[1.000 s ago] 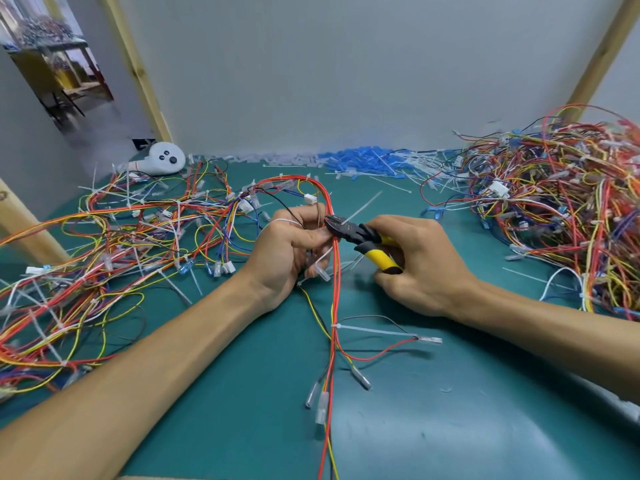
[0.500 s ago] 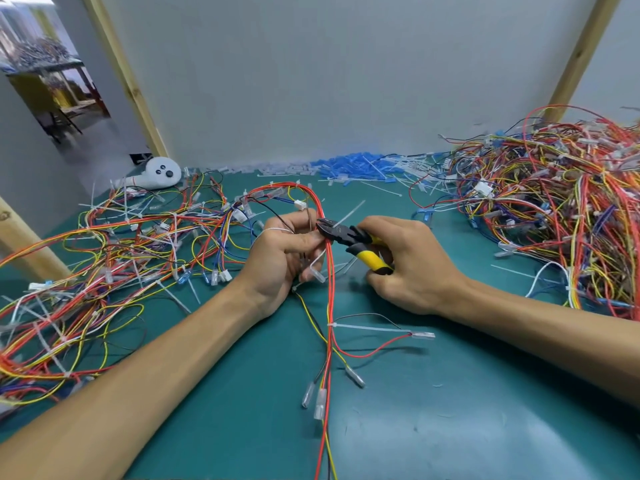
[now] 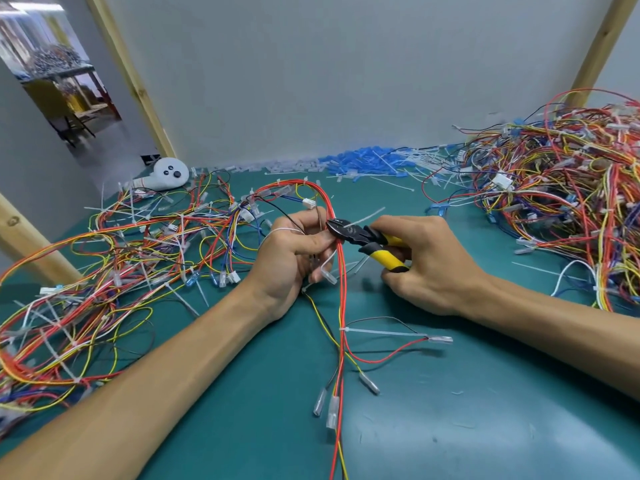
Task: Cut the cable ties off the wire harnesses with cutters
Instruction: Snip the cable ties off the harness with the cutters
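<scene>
My left hand [image 3: 294, 251] grips a wire harness [image 3: 341, 306] of red, yellow and black wires that loops up behind the fingers and trails down toward me. My right hand [image 3: 426, 265] holds yellow-handled cutters [image 3: 363, 237]; the black jaws touch the red wires right beside my left fingers. A white cable tie tail [image 3: 367, 218] sticks out to the upper right from the jaws. Lower on the same harness, another white cable tie [image 3: 381, 331] lies across the green table [image 3: 485, 393].
A spread of loose harnesses [image 3: 104, 271] covers the table's left. A tall tangled pile of harnesses [image 3: 561, 209] fills the right. Cut white and blue ties [image 3: 367, 164] lie along the back wall. A white handheld device [image 3: 166, 174] sits at back left.
Both hands stay together on the harness; the cutter jaws have closed in on the wires at my left fingertips. The view has shifted slightly.
</scene>
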Motion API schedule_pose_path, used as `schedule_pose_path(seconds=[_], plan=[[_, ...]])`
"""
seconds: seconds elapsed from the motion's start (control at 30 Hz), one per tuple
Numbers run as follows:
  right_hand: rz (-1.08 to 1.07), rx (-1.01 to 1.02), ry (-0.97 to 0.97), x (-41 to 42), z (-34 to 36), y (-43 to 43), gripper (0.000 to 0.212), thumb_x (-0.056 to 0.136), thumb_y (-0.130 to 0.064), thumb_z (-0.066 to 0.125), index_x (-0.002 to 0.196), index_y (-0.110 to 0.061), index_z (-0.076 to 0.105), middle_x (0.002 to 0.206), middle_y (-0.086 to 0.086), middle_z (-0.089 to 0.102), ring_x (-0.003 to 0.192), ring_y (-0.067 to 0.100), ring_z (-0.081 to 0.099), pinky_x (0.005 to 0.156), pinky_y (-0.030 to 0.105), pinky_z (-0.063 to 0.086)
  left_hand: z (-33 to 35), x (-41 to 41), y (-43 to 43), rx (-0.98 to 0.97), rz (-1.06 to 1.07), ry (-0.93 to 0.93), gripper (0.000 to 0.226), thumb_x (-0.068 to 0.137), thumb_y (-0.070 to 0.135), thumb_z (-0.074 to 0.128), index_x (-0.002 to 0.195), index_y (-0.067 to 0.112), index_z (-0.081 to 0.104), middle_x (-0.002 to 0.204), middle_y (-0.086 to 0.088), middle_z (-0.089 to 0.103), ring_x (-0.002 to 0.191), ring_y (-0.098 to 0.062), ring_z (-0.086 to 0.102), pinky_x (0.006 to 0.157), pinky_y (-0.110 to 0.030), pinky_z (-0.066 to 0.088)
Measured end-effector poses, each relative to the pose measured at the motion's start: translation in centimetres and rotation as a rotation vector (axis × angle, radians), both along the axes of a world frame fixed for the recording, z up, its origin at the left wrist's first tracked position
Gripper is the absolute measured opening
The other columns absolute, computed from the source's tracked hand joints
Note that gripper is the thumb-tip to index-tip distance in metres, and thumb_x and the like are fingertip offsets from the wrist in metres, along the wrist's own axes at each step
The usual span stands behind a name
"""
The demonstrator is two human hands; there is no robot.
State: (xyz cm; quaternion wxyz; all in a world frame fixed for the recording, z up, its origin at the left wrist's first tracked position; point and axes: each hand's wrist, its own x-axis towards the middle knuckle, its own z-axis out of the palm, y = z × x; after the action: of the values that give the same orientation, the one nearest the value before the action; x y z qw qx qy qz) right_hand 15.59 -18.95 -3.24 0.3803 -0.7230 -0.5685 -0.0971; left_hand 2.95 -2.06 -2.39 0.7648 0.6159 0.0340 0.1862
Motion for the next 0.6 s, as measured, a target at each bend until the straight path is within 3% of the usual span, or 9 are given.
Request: schedule_pose_path(seconds=[0.1, 0.2, 0.33, 0.43, 0.6], plan=[[-0.011, 0.005, -0.012, -0.24, -0.02, -0.15, 0.017, 0.075, -0.023, 0.058, 0.088, -0.033, 0.054, 0.070, -0.003, 0.050, 0.063, 0.028, 0.042, 0.054, 0.046, 0.043, 0.08, -0.08, -0.07, 0.007, 0.002, -0.003, 0.008, 0.084, 0.008, 0.061, 0.087, 0.005, 0.067, 0.074, -0.016, 0.045, 0.046, -0.013, 0.035, 0.041, -0.027, 0.021], [-0.090, -0.011, -0.096, -0.26, -0.02, -0.35, 0.033, 0.072, -0.026, 0.056, 0.104, -0.024, 0.065, 0.080, -0.010, 0.055, 0.069, 0.017, 0.044, 0.060, 0.043, 0.048, -0.05, 0.03, -0.08, 0.022, 0.005, -0.005, 0.011, 0.085, 0.008, 0.061, 0.093, 0.002, 0.065, 0.095, -0.021, 0.046, 0.054, -0.017, 0.033, 0.047, -0.034, 0.017], [-0.020, 0.014, 0.012, -0.56, 0.03, -0.19, 0.026, 0.079, -0.027, 0.052, 0.098, -0.019, 0.068, 0.073, 0.002, 0.054, 0.065, 0.028, 0.044, 0.056, 0.044, 0.044, -0.35, 0.04, -0.01, 0.017, -0.011, -0.038, 0.005, 0.085, 0.006, 0.060, 0.087, 0.004, 0.065, 0.072, -0.011, 0.046, 0.044, -0.014, 0.035, 0.041, -0.026, 0.022], [0.005, 0.033, 0.038, -0.70, 0.16, -0.14, 0.034, 0.079, -0.032, 0.047, 0.097, -0.016, 0.070, 0.071, 0.006, 0.054, 0.063, 0.029, 0.045, 0.053, 0.042, 0.043, -0.38, 0.07, -0.01, 0.013, -0.014, -0.032, 0.010, 0.085, 0.005, 0.060, 0.081, 0.010, 0.067, 0.066, -0.008, 0.048, 0.043, -0.014, 0.035, 0.044, -0.030, 0.020], [-0.083, -0.024, -0.089, -0.31, 0.02, -0.37, 0.035, 0.073, -0.024, 0.056, 0.107, -0.022, 0.065, 0.082, -0.010, 0.055, 0.069, 0.010, 0.044, 0.060, 0.041, 0.048, -0.14, -0.01, -0.10, 0.023, -0.023, -0.035, 0.019, 0.085, 0.005, 0.060, 0.076, 0.017, 0.072, 0.069, -0.008, 0.050, 0.046, -0.015, 0.035, 0.046, -0.031, 0.020]])
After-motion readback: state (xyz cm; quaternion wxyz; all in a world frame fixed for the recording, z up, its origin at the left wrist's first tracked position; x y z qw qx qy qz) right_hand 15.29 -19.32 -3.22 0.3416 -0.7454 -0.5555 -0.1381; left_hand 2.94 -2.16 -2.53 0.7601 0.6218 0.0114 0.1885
